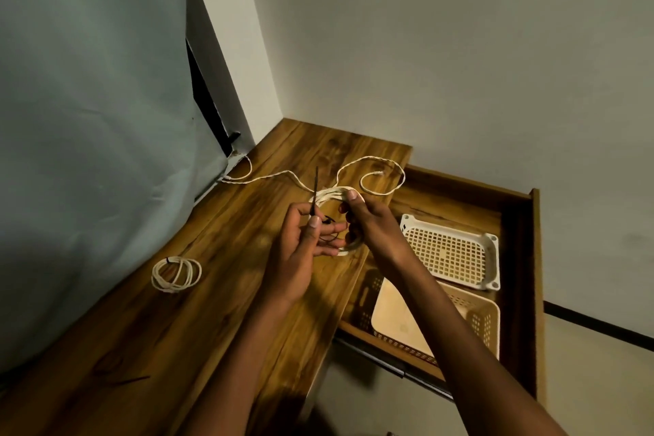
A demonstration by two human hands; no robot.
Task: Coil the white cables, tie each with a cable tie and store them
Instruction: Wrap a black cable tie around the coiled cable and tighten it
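My right hand (364, 219) grips a coil of white cable (332, 195) above the wooden desk (226, 301). My left hand (304, 244) pinches a thin black cable tie (315, 193) that points upward beside the coil. A loose white cable (375, 173) lies in curves on the desk behind the hands and runs left toward the sheet. A second white coil (176, 274), bound with a dark tie, lies flat on the desk to the left. Another black cable tie (132, 380) lies near the desk's front left.
An open wooden drawer (520, 223) sticks out to the right of the desk. Inside it are a cream perforated lid (449, 251) and a cream basket (470, 322). A pale sheet (88, 117) hangs along the desk's left side. White walls meet behind the desk.
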